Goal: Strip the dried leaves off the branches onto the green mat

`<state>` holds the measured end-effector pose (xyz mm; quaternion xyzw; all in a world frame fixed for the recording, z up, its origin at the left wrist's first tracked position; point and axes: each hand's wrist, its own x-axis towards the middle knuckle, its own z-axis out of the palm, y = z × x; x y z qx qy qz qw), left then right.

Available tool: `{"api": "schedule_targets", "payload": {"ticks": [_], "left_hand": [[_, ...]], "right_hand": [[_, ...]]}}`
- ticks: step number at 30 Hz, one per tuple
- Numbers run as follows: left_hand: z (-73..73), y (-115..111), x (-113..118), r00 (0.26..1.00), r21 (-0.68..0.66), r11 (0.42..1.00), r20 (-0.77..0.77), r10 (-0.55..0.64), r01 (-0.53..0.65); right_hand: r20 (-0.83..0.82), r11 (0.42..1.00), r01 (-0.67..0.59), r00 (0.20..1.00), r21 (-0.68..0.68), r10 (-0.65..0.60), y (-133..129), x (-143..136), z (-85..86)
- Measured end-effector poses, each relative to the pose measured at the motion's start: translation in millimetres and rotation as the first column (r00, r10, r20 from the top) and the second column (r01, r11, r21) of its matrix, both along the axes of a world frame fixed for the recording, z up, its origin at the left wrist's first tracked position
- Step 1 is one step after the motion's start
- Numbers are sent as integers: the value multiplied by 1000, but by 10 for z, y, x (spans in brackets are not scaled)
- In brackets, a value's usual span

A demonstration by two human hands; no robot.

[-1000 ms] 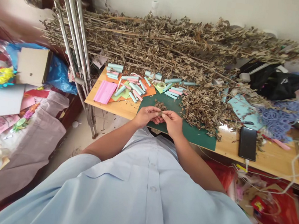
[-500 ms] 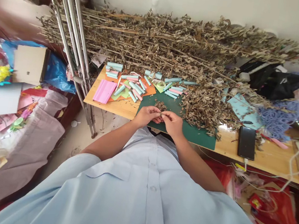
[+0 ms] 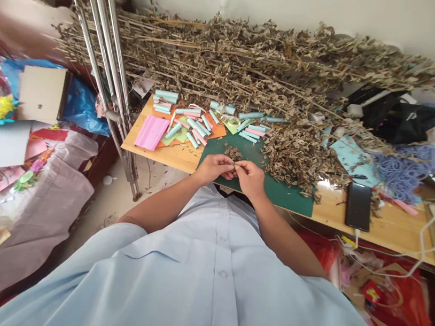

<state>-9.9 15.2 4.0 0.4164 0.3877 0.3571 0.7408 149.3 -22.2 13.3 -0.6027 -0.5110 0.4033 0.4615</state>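
My left hand (image 3: 215, 168) and my right hand (image 3: 250, 177) meet fingertip to fingertip over the near edge of a green mat (image 3: 289, 196). Both are closed in a pinch around something small and brownish, too tiny to make out. Just beyond the fingers lies a little heap of crumbled dry leaves (image 3: 233, 152). A larger pile of dry leaves (image 3: 295, 155) covers the mat's right part. Left of the mat's far side are blue and pink paper rolls (image 3: 196, 126) and a folded pink paper (image 3: 151, 132).
Bundled dried stems (image 3: 216, 55) fill the back of the table. Metal crutches (image 3: 107, 50) lean at its left end. A black phone (image 3: 359, 206) on a white cable, blue cord (image 3: 402, 170) and a black bag (image 3: 413, 123) are at the right.
Both hands stay pinched together in nearly the same place, with only a slight shift of the fingers. The whole view has moved very slightly.
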Motion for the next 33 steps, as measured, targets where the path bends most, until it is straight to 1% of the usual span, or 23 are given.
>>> {"api": "schedule_targets", "payload": {"ticks": [4, 6, 10, 13, 16, 20, 24, 27, 29, 33], "left_hand": [[-6, 5, -3, 1000, -17, 1000, -26, 4, -5], [1, 8, -15, 1000, -30, 1000, -18, -8, 7], [3, 7, -48, 999, -55, 998, 35, 24, -22], [-3, -2, -56, 998, -43, 999, 47, 33, -31], [3, -9, -45, 999, -16, 1000, 40, 7, -6], [7, -14, -28, 999, 13, 1000, 38, -4, 3], [-6, -20, -5, 1000, 26, 999, -7, 20, -20], [-1, -18, 16, 998, 18, 999, -46, 37, -36], [10, -12, 22, 999, 7, 1000, -46, 23, -22], [26, -7, 15, 1000, -21, 1000, -23, 1, -1]], "right_hand": [[-13, 1000, -20, 1000, -9, 19, 6, -4, -35], [-78, 999, -16, 997, -45, 13, 22, -9, -58], [-272, 990, 51, 958, -134, -86, 72, -18, -124], [-312, 983, 114, 938, -141, -154, 98, -19, -159], [-257, 989, 110, 957, -97, -132, 89, -19, -147], [-123, 999, 21, 992, -50, -27, 39, -1, -68], [-43, 997, -77, 996, 16, 77, 2, 51, 6], [42, 996, -79, 996, 50, 77, 0, 78, 24], [73, 997, -61, 996, 42, 58, 5, 79, 17], [48, 1000, -20, 999, 10, 20, 15, 61, -23]]}}
